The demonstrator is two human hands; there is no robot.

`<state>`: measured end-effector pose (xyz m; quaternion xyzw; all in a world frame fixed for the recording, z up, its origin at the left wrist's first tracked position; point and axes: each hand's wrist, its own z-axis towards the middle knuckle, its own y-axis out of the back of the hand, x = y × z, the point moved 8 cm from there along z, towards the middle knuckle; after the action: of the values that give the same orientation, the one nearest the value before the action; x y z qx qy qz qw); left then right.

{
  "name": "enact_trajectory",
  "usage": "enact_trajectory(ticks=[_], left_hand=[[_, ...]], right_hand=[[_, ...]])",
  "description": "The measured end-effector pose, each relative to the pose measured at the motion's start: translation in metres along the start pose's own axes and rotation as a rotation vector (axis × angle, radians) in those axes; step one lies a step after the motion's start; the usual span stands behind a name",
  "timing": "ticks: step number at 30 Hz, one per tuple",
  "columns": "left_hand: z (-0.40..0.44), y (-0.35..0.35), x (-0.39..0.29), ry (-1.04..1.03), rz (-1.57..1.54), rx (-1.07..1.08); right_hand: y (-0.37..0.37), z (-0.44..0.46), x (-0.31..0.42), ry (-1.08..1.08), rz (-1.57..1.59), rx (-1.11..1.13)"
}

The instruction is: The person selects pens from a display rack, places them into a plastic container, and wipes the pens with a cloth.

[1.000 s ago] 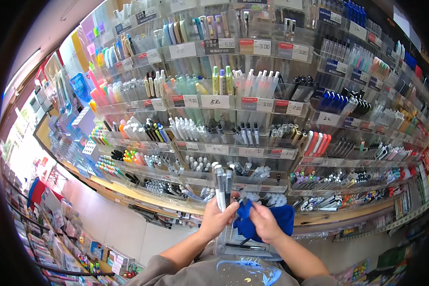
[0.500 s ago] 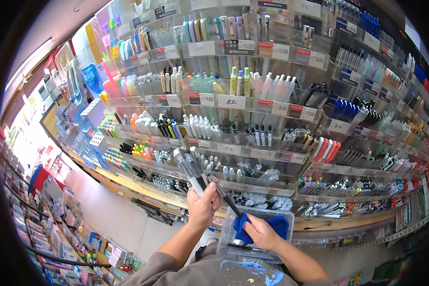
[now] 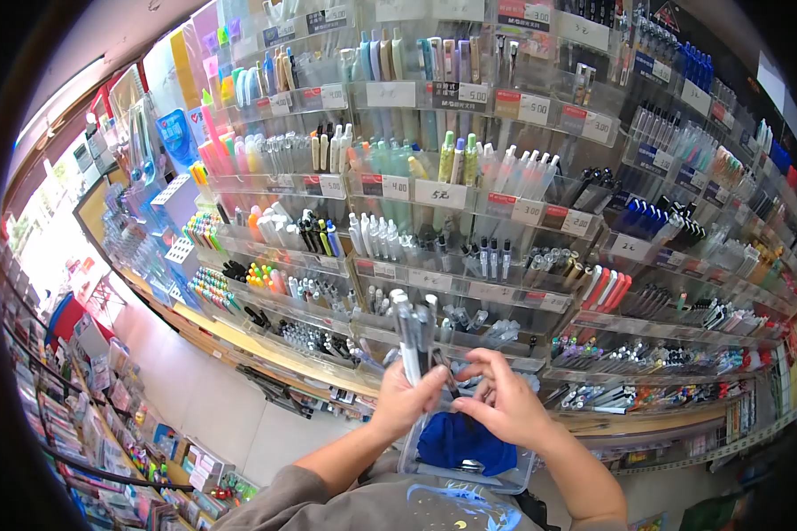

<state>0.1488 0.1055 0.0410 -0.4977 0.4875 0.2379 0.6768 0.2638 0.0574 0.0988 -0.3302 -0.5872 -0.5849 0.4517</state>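
My left hand (image 3: 405,400) is closed around a bunch of pens (image 3: 413,332) with clear and white barrels, held upright in front of the shelves. A dark pen (image 3: 449,379) slants beside the bunch, between my two hands. Close to that pen, my right hand (image 3: 506,403) has its thumb and curled fingers apart; whether a fingertip touches the pen is hard to see. Below both hands, a blue cloth (image 3: 460,442) lies in a clear plastic box (image 3: 515,482), with a small shiny thing on or beside it.
Tiered clear shelves (image 3: 425,279) full of pens rise in front, with price labels (image 3: 440,194) on their edges. A wooden ledge (image 3: 673,423) runs under them. At lower left stands a rack (image 3: 106,425) of small goods beside the tiled floor (image 3: 230,403).
My right hand has let go of the blue cloth, which now lies in the box, and has risen beside the pens. My left hand has shifted right and slightly down with the bunch.
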Motion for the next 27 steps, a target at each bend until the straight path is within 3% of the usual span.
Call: enact_trajectory(ticks=[5,7,9,10,13,19,21,25,27], left_hand=[[-0.009,-0.013,0.005,-0.009,-0.002,0.068],[-0.011,-0.014,0.001,-0.018,-0.039,0.061],[-0.014,-0.01,0.015,0.033,0.013,0.099],[-0.018,-0.009,0.023,0.061,0.03,0.102],[-0.029,-0.003,0.043,0.112,0.097,0.097],[-0.033,0.004,0.058,0.085,0.214,0.085],[-0.033,0.003,0.056,0.068,0.275,0.1],[-0.033,0.004,0.053,0.034,0.251,0.086],[-0.033,0.007,0.055,0.034,0.232,0.082]], right_hand=[[-0.007,0.005,-0.007,0.179,0.003,-0.011],[0.014,0.003,0.01,0.099,-0.077,-0.022],[0.045,0.006,0.03,0.172,-0.101,-0.12],[0.066,0.008,0.046,0.277,-0.155,-0.192],[0.12,0.008,0.118,0.484,0.085,-0.414],[0.191,0.029,0.241,1.052,-0.188,-0.785],[0.199,0.049,0.263,1.089,-0.423,-0.866],[0.203,0.1,0.267,0.94,-0.656,-0.922],[0.194,0.125,0.261,0.818,-0.711,-0.77]])
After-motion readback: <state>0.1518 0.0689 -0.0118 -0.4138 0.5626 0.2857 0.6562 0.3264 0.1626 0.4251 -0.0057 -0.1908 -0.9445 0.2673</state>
